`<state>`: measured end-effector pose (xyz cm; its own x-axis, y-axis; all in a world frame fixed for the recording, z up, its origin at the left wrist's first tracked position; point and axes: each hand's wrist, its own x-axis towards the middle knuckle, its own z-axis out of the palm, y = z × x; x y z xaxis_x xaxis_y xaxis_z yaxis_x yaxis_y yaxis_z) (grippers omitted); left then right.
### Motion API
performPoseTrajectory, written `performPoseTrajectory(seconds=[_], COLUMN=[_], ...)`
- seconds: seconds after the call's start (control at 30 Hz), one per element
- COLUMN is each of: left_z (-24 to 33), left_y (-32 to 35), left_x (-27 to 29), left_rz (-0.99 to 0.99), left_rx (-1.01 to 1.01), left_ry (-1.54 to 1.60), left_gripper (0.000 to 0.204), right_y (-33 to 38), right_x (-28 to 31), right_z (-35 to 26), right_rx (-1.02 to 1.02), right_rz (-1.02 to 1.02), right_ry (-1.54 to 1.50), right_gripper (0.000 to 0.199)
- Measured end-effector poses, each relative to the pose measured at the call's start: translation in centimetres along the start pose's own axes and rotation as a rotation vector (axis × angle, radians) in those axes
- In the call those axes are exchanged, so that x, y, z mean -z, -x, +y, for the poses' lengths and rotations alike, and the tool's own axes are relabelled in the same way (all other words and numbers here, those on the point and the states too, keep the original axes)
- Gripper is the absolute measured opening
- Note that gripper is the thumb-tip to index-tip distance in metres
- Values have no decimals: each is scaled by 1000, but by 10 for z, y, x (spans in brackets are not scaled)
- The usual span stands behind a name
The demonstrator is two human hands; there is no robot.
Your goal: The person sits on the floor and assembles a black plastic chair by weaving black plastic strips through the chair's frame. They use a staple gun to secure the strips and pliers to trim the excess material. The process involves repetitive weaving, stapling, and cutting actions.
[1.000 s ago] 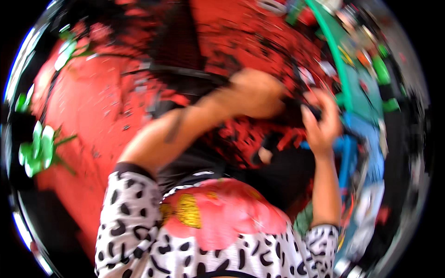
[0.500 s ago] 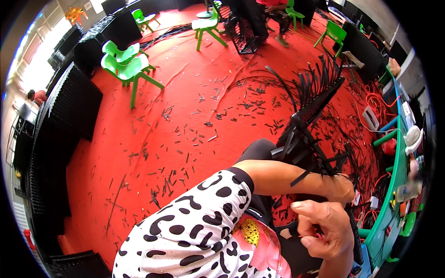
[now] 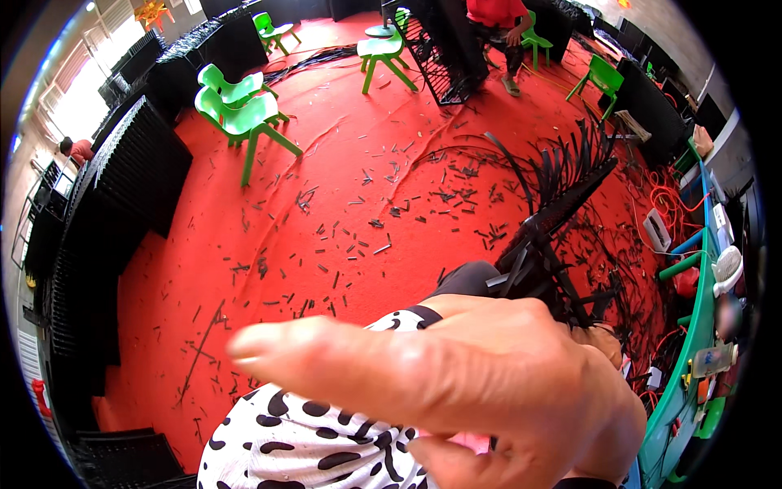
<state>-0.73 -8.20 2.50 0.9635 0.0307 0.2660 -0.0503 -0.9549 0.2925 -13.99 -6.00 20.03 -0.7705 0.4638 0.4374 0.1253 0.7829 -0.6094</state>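
1. We have the black woven frame (image 3: 564, 208) right of centre, tilted beside our bent knee (image 3: 461, 279), with loose black strips (image 3: 577, 156) fanning from its upper end.
2. Our left hand (image 3: 601, 341) is at the frame's lower end, mostly hidden behind the other hand; we cannot tell whether it grips anything.
3. Our right hand (image 3: 521, 383) fills the lower foreground, close to the camera. Its index finger stretches out to the left and its thumb stands wide apart below, with nothing visible between them; we cannot make out the remaining fingers.
4. Below it we see our black-and-white spotted shirt (image 3: 297, 444).
5. Around us short black scraps (image 3: 334, 244) lie scattered over the red carpet (image 3: 155, 285).
6. On our right runs a green counter (image 3: 680, 407), with a clear jar (image 3: 714, 359) on it and coiled red cable (image 3: 669, 200) near its far end.
7. On our left black panels (image 3: 122, 183) stand in a long row, and two green chairs (image 3: 244, 116) stand close together on the carpet.
8. Farther off, we see a co-worker in a red top (image 3: 493, 11) next to an upright black rack (image 3: 440, 50).
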Motion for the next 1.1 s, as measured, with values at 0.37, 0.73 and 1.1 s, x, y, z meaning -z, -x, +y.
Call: performPoseTrajectory(seconds=[0.37, 0.73, 1.1], left_z=[-29, -35, -24], left_y=[-9, -38, -49], left_x=[-4, -13, 16], left_rz=[-95, -97, -275], left_rx=[-238, -204, -64], left_ry=[49, 95, 209], left_gripper=[34, 30, 35], right_y=[105, 301, 350], right_x=[-8, -44, -32], right_z=[23, -25, -10], right_rx=[-378, -977, -1007], right_rz=[174, 1123, 1232], right_ry=[-159, -57, 646], right_gripper=[56, 31, 18])
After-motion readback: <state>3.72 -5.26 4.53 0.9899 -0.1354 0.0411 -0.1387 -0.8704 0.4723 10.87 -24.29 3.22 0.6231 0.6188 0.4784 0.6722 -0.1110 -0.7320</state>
